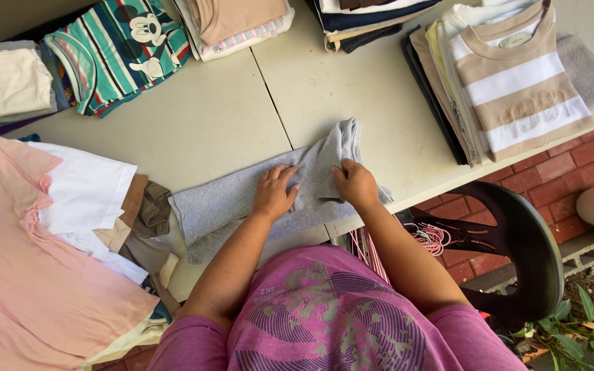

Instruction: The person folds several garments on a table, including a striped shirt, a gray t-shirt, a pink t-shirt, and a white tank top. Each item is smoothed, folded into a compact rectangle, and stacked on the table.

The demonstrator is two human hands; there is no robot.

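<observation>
On table: both hands, L & R, flat on grey garment.

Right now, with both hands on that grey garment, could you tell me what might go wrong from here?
The grey garment lies at the table front edge under the left hand and right hand; its near end could slip off. The heaped loose clothes beside it touch its end and might get dragged along. The striped shirt pile overhangs the table's edge and may topple if bumped.

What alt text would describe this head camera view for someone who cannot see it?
A person's left hand and right hand press flat on a grey garment on a pale table, with folded shirt stacks and loose pink clothing around it.
</observation>
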